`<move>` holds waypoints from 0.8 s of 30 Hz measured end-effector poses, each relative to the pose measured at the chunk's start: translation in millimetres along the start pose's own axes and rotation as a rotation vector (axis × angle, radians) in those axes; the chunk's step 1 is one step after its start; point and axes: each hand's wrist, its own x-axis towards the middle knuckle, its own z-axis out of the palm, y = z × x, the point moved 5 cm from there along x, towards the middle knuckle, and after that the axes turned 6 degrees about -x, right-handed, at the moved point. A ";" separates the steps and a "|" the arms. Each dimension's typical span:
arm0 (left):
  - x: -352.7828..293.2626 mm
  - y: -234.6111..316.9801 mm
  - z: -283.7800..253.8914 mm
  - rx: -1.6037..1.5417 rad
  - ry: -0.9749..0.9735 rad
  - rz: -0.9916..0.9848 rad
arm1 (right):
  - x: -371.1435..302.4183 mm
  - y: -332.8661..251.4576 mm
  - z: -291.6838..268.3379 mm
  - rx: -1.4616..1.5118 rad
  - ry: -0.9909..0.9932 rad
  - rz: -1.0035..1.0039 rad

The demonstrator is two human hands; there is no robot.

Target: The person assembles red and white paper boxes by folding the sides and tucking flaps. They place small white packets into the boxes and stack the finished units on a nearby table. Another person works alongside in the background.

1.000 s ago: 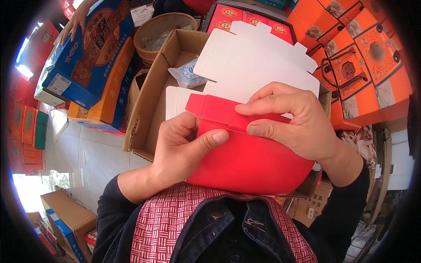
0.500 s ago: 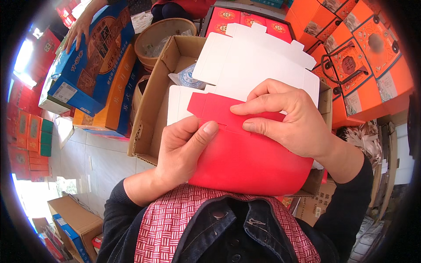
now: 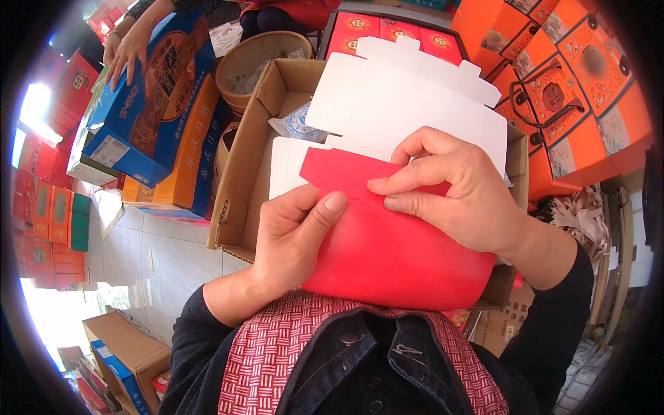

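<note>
A red cardboard box blank [image 3: 408, 259] lies in front of my body, with a creased, narrow flap along its far side. My left hand [image 3: 294, 228] holds its left part, thumb on top and fingers partly hidden behind the card. My right hand [image 3: 463, 187] pinches the flap near its middle between thumb and forefinger. Beyond it, white card panels [image 3: 422, 104] with cut tabs lie flat; whether they join the red piece I cannot tell. Beneath them stands an open brown carton [image 3: 237, 194], where a white packet with a blue print [image 3: 301, 124] shows.
At far left, another person's hand [image 3: 133, 52] rests on a blue gift box [image 3: 142, 104] atop an orange one [image 3: 183, 152]. A round tub [image 3: 238, 72] stands behind the carton. Orange boxes [image 3: 574, 124] are stacked at right; a tray of red boxes [image 3: 398, 31] lies at the back.
The whole view has shifted slightly. My hands keep nearly the same grip on the red card. At far left, a second hand of the other person now shows by the blue box.
</note>
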 end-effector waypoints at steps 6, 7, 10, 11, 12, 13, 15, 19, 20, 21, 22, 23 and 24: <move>0.1 -5.7 -4.3 -0.013 -0.033 -0.054 | 0.0 0.8 -0.9 0.002 -0.018 -0.005; 0.1 -4.3 -3.2 -0.013 -0.014 -0.035 | -0.3 0.9 -0.7 0.001 -0.020 -0.003; -0.1 -2.9 0.1 -0.016 0.026 -0.003 | 0.4 0.2 -1.2 0.002 -0.029 0.003; 0.0 -4.9 -1.2 -0.018 0.026 -0.009 | 0.6 0.0 -1.4 0.004 -0.032 0.005; 0.2 -5.6 -1.9 -0.020 0.025 -0.013 | 0.4 0.2 -1.2 0.002 -0.034 0.010; -0.2 -4.8 -1.6 -0.006 0.029 0.002 | 0.2 0.5 -1.1 0.000 -0.036 0.014; -0.9 -5.3 -1.1 0.009 0.030 0.018 | -0.2 0.9 -0.7 -0.005 -0.041 0.012; 0.6 -12.2 -8.0 0.027 0.017 0.022 | -1.1 0.5 0.8 -0.021 -0.059 -0.022; -0.6 -9.3 -6.5 0.055 0.024 0.046 | -1.6 -0.2 1.2 -0.027 -0.066 -0.032; -0.7 -9.1 -6.5 0.064 0.023 0.053 | -2.5 -0.9 1.4 -0.029 -0.073 -0.034; -0.6 -8.9 -6.4 0.073 0.022 0.059 | -3.3 -1.7 1.5 -0.031 -0.080 -0.036; 0.5 -10.9 -7.8 0.065 0.018 0.046 | -4.4 -2.5 2.0 -0.033 -0.087 -0.037; 1.0 -10.6 -6.8 0.052 0.021 0.040 | -6.8 -4.4 2.5 -0.041 -0.088 -0.036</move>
